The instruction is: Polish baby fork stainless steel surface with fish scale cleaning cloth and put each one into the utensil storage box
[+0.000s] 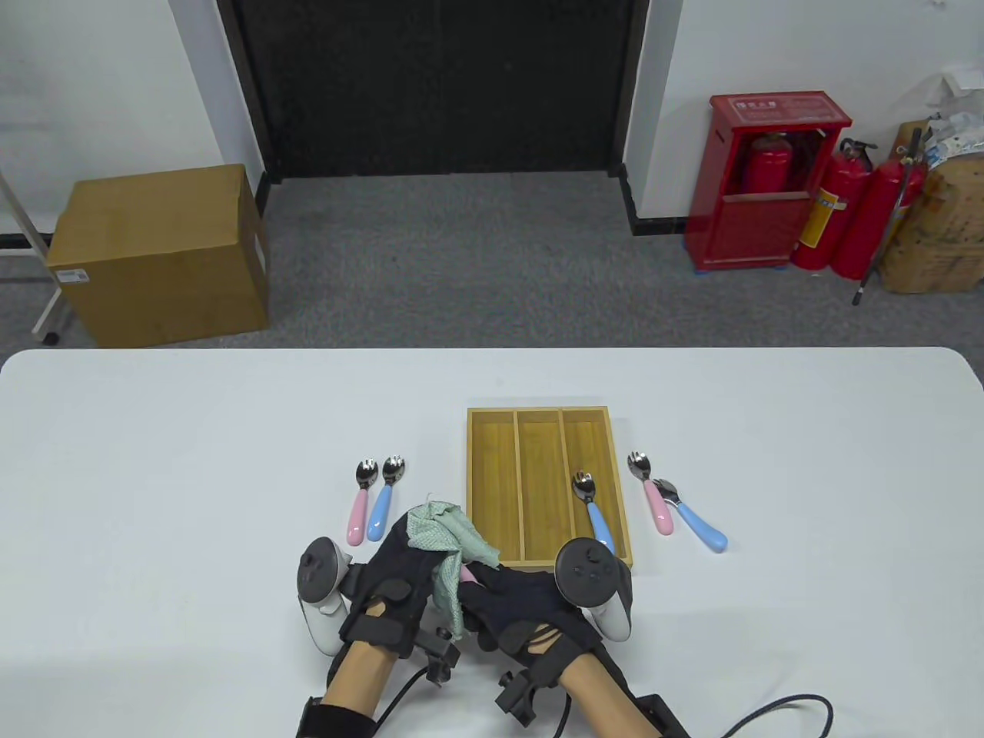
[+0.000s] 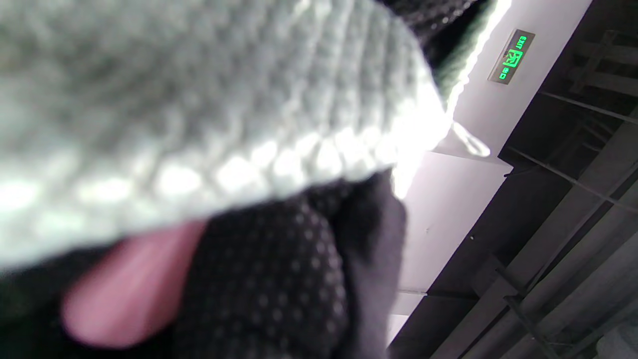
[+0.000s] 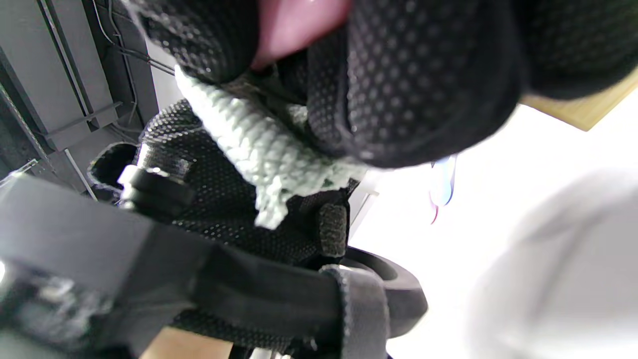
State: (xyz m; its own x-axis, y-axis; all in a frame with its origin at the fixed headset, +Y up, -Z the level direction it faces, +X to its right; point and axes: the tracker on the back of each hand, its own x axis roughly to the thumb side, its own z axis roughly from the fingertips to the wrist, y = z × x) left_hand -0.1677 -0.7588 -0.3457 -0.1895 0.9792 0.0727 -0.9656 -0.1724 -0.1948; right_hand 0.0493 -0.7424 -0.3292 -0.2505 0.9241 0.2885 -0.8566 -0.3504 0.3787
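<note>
My left hand (image 1: 407, 561) grips the pale green fish scale cloth (image 1: 447, 546) near the table's front edge. Close beside it my right hand (image 1: 515, 596) grips a pink-handled baby fork (image 1: 466, 575); only a bit of pink handle shows between the gloves, and its steel head is hidden in the cloth. The left wrist view shows the cloth (image 2: 199, 109) over the pink handle (image 2: 129, 294). The wooden storage box (image 1: 492, 492) has three compartments; a blue-handled fork (image 1: 593, 513) lies in the right one.
A pink fork (image 1: 360, 503) and a blue fork (image 1: 383, 498) lie left of the box. Another pink fork (image 1: 653, 496) and blue fork (image 1: 692, 519) lie right of it. Beyond the table are a cardboard box (image 1: 161, 254) and red extinguishers (image 1: 838, 207).
</note>
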